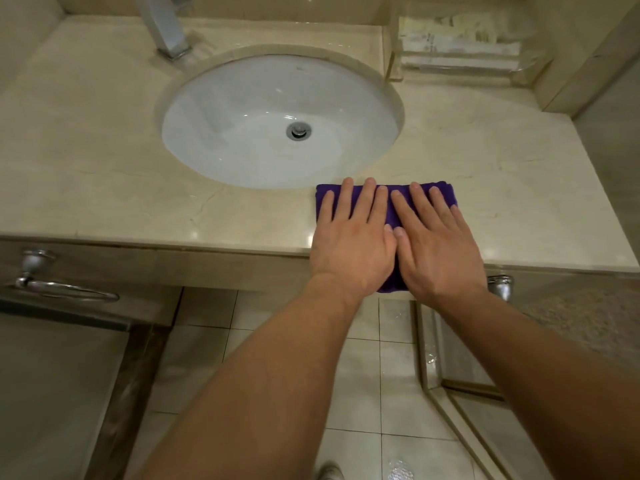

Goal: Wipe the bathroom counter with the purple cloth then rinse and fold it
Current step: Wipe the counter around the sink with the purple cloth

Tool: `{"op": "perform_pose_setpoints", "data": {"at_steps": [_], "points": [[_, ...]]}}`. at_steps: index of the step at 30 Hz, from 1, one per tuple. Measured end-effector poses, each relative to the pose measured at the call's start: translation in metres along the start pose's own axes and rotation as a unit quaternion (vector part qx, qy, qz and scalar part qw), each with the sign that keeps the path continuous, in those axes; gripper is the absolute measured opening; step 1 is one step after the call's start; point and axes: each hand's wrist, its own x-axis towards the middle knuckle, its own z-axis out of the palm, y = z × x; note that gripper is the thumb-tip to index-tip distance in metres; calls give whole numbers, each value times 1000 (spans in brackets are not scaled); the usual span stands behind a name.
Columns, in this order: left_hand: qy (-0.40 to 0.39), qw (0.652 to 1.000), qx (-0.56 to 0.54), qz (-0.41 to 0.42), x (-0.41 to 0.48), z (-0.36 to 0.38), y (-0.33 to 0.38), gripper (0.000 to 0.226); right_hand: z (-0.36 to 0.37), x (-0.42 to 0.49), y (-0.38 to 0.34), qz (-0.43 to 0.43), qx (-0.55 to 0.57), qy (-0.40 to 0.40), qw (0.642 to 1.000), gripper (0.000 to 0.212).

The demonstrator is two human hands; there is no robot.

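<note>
I have both hands flat on the purple cloth point(446, 192), which lies folded on the counter point(104, 188) at its near edge, just right of the sink point(221, 126). The cloth's far edge runs close to the basin rim, and its near end hangs over the counter's front edge. My left hand point(349, 237) presses the left part with fingers straight and slightly spread. My right hand point(438, 240) presses the right part the same way. The two thumbs touch in the middle, and neither hand curls round the fabric. The drain point(298, 130) sits at the bottom of the white basin, and the chrome faucet point(166, 29) rises at the far left. A clear tray point(457, 46) stands against the far right wall. A chrome towel ring point(59, 289) hangs below the counter on the left, above the tiled floor point(363, 362).
</note>
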Motion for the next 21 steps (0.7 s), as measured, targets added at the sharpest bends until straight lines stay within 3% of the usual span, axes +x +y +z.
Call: {"op": "perform_pose_setpoints", "data": {"at_steps": [11,21], "points": [[15,996,-25,85,12,3,-19,58,9,5,-23,153,14,73,985,65],[20,992,-33,123,7,-2,-67,57,20,12,-70,151,-18,92,984,65]]}}
